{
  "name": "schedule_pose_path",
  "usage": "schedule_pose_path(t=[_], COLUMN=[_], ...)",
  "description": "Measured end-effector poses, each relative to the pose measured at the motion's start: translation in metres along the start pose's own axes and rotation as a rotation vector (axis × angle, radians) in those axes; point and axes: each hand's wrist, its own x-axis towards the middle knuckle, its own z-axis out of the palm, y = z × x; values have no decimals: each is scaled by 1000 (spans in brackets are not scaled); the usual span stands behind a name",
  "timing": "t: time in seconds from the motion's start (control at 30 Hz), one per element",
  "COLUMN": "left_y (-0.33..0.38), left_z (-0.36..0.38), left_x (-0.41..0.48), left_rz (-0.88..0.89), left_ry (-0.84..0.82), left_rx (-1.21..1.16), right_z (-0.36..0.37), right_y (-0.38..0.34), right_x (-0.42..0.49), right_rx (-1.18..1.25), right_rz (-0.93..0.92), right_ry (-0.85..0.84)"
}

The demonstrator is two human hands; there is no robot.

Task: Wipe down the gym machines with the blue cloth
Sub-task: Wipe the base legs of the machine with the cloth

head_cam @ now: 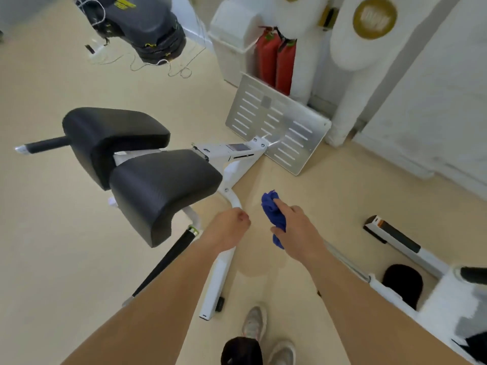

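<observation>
The risk I saw lay in my right hand's (295, 227) fingers (283, 206). They held the blue cloth (272, 212) only as a loose bunch, with the forefinger laid straight along it and the rest curled beneath, and a tail hung below the palm. A firm stroke along the tubing could, I judged, drag that bunch out of the grip, or let bare fingertips do the rubbing instead of cloth. The cloth was in the air just right of the machine's curved white frame tube (234, 200), and I could not see it touching anything.

My left hand (229, 227) was curled tight round that same tube, holding nothing else. If the right hand swept down the tube it would run into those knuckles, so a stretch under the left palm might be missed.

Further out, the near black pad (163, 188) stood just left of the left hand, and the far black pad (110, 133) lay beyond it. A black handle grip (171, 259) sloped down below the near pad. The slotted metal footplate (279, 122) stood at the frame's far end. Behind it were two red fire extinguishers (276, 61). My shoes (254, 322) stood on the beige floor (52, 233), close to the frame's foot, where I could easily trip.
</observation>
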Motion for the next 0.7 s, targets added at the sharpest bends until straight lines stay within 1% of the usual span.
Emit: schedule_pose_path(t=[0.17, 0.37, 0.43, 0.53, 0.63, 0.7], left_y=[13, 20, 20, 17, 14, 15], left_z=[-73, -157, -182, -216, -244, -257], left_x=[-4, 0, 0, 1, 2, 4], left_rz=[-21, -101, -122, -122, -158, -232], left_ry=[75, 85, 116, 139, 216, 294], left_rx=[42, -82, -137, -116, -140, -195], right_z=[-61, -116, -131, -153, -174, -189], right_y=[-64, -148, -175, -212, -246, -265], right_x=[42, 107, 129, 162, 187, 202], right_rx=[-131, -189, -191, -200, -230, -258], right_rz=[-39, -41, -51, -86, -130, -143], right_ry=[-42, -134, -183, -221, -252, -245])
